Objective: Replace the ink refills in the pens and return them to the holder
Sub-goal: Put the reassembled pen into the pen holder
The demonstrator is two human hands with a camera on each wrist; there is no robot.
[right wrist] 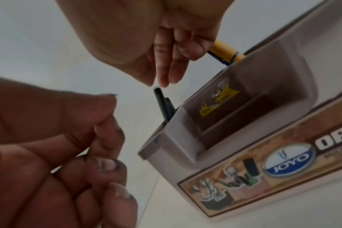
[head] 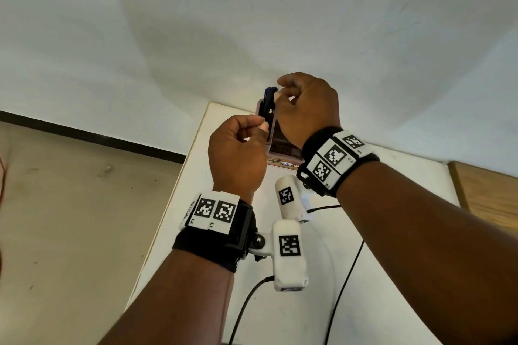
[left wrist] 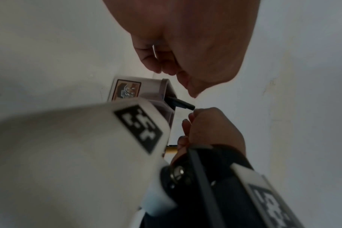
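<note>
A beige pen holder [head: 280,148] [left wrist: 167,86] [right wrist: 244,123] with a JOYO label stands at the table's far corner. Two dark pens [head: 269,101] [left wrist: 182,104] [right wrist: 162,101] stand in its left slot. A yellow pen [left wrist: 171,150] [right wrist: 227,53] rises from its far side, partly behind my right fingers; I cannot tell whether they hold it. My right hand [head: 279,91] [right wrist: 158,84] [left wrist: 191,115] is over the holder, thumb and fingertips meeting at the taller dark pen's top end. My left hand [head: 259,126] [left wrist: 166,69] [right wrist: 107,138] hovers beside the holder, fingers curled, with nothing seen in it.
The white table [head: 308,311] ends close to the left of the holder, with bare floor [head: 70,218] beyond. A white wall rises right behind the holder. A wooden surface [head: 487,199] lies at the right. Black cables [head: 244,311] trail over the table near me.
</note>
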